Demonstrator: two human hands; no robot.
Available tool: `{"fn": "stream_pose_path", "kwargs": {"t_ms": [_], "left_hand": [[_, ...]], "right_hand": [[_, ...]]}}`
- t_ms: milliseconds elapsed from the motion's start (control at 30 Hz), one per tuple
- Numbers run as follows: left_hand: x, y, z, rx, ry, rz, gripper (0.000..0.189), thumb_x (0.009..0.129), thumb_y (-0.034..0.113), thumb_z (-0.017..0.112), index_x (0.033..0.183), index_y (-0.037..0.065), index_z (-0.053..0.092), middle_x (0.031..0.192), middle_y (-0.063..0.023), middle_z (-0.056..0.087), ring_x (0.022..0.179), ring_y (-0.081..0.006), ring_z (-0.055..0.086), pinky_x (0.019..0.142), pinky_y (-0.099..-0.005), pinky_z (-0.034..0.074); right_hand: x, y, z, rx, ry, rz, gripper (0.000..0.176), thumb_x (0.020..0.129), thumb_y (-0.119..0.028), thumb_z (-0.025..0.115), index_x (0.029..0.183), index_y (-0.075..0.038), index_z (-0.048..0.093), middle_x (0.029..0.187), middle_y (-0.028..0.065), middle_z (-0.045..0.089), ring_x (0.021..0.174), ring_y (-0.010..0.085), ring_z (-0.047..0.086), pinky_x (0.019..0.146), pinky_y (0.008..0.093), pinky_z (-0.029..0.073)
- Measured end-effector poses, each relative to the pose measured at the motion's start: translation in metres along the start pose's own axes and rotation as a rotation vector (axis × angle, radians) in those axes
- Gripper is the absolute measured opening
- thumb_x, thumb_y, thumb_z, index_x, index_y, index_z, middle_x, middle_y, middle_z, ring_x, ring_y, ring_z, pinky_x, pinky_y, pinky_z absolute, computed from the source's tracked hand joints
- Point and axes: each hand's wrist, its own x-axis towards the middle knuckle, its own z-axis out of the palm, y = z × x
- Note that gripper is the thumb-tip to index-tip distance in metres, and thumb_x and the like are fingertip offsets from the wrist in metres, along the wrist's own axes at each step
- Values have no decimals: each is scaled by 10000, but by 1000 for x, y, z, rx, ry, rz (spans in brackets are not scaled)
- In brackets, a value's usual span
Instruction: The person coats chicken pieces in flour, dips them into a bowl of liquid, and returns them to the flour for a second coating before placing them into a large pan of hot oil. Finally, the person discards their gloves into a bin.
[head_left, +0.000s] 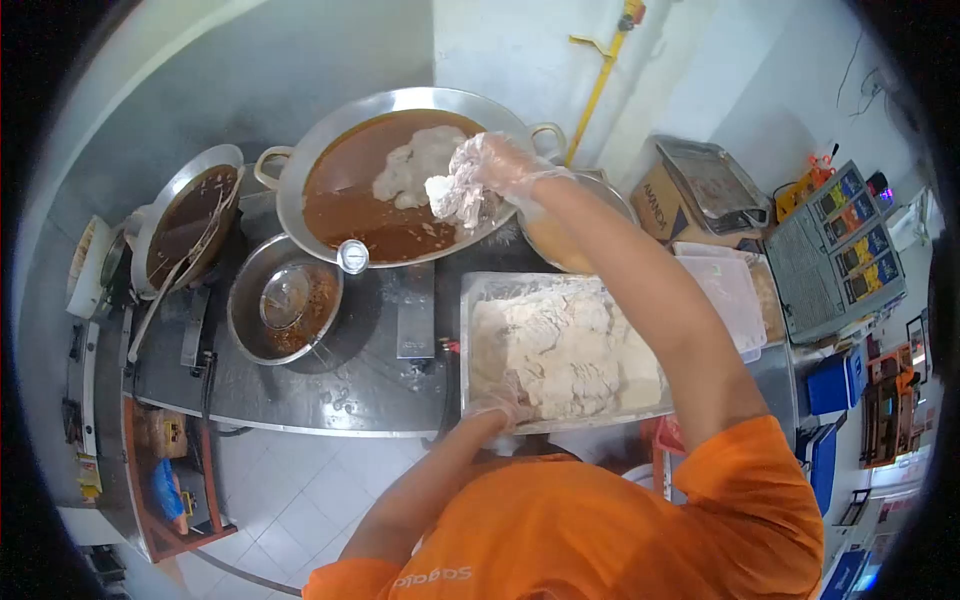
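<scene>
My right hand (490, 168), in a clear plastic glove dusted with flour, is closed on a white flour-coated piece (455, 192) above the near right side of a wide two-handled wok (291, 195). Brown oil (335, 185) fills the wok, and a pale foamy patch (415, 165) lies on it beside my hand. A dial thermometer (353, 256) sits at the wok's near rim. My gloved left hand (503, 400) is inside the near left corner of a metal tray (480, 290), its fingers curled against flour-coated pieces (565, 360). Flour partly hides those fingertips.
To the left stand a pot with a strainer (285, 298) and a second wok (190, 220) of dark oil with long tongs (165, 290) across it. Behind my right forearm are a round basin (560, 240), a cardboard box (665, 200) and a plastic container (725, 295). A yellow pipe (600, 90) runs up the wall.
</scene>
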Motion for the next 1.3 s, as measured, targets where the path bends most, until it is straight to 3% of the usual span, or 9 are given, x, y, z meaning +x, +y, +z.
{"fn": "stream_pose_path", "kwargs": {"t_ms": [200,567,633,700,833,1000,1133,1233,1300], "left_hand": [[-9,-2,0,-97,131,32,658,754,414,740,1254,50,513,1236,-184,627,1162,-348,588,973,-412,467],[26,-20,24,-455,203,72,929,667,467,789,1367,-18,417,1229,-248,611,1125,-381,594,965,-386,462],[32,-16,21,-396,274,-38,859,649,434,811,1306,-19,493,1187,-237,636,1095,-365,607,930,-380,477],[37,-9,17,-404,324,-66,836,662,424,804,1308,-14,503,1190,-237,636,1101,-363,606,935,-386,476],[33,32,-5,-445,354,-227,794,703,410,782,1341,20,517,1224,-239,624,1135,-356,599,965,-400,464],[75,25,4,-77,136,-221,665,783,417,729,1330,83,550,1219,-202,637,1127,-349,610,976,-390,462],[103,-11,34,158,109,-100,479,840,400,677,1204,91,636,1136,-168,672,1045,-344,641,901,-390,497],[95,-17,29,300,215,-29,352,862,348,670,1066,61,670,1039,-174,684,917,-341,658,801,-368,526],[85,-22,24,-168,543,-225,268,841,254,709,1013,54,662,962,-130,692,814,-267,661,732,-328,539]], "right_hand": [[29,17,41,-474,5,8,217,850,-57,566,1011,-38,710,1004,186,701,965,325,678,845,397,525],[-46,41,-34,-781,369,-47,145,876,-127,576,987,-59,641,994,164,675,926,317,681,748,415,563],[-104,55,-41,-1222,275,-188,151,886,-157,566,962,-42,629,935,199,673,864,321,679,701,436,550],[-163,89,-13,-580,442,-42,191,895,-211,549,906,-35,622,865,226,667,833,344,666,674,466,531],[-253,175,60,-620,-95,343,353,902,-354,539,951,-39,691,924,232,682,894,386,674,783,489,528],[-264,239,115,-363,129,848,352,879,-293,575,1095,-28,660,1008,203,692,967,331,676,839,474,527],[-269,251,164,-229,377,311,324,843,-284,648,1024,-16,652,995,222,676,961,332,663,855,451,508],[-262,254,159,-393,128,357,337,841,-251,659,1074,-7,649,963,213,677,930,346,657,835,448,509],[-265,237,131,-191,188,208,355,840,-237,665,1088,15,644,955,220,678,927,348,657,819,445,514]]}}
